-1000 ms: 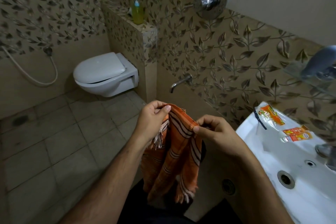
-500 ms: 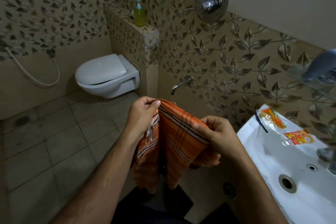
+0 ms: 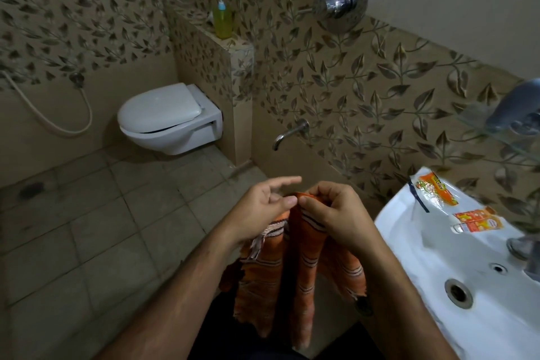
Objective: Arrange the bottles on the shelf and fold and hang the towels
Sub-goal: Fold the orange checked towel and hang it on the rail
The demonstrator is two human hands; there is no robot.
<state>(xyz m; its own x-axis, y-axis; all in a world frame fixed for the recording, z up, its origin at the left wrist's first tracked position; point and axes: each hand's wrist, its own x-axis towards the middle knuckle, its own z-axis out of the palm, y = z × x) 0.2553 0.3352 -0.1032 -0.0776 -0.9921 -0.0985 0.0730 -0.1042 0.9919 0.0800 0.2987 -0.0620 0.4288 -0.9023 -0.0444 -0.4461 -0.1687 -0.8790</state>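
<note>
Head view: folding step; right hand [image 3: 336,213] pinches towel [image 3: 304,272] top, left hand [image 3: 263,207] loose beside it. Next: regrip, halve.

The towel [image 3: 304,269] top edge hides behind the right hand [image 3: 336,216], and at three o'clock the frame cuts off the blurred bottle [image 3: 517,105] and sink [image 3: 455,330]

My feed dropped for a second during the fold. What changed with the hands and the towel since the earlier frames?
The hands came together, bringing the two top corners of the orange towel to meet. The right hand now pinches the gathered edge; the left hand has let go, its fingers straightened, thumb by the cloth. The towel hangs narrower. The green soap bottle and sink stayed put.
</note>
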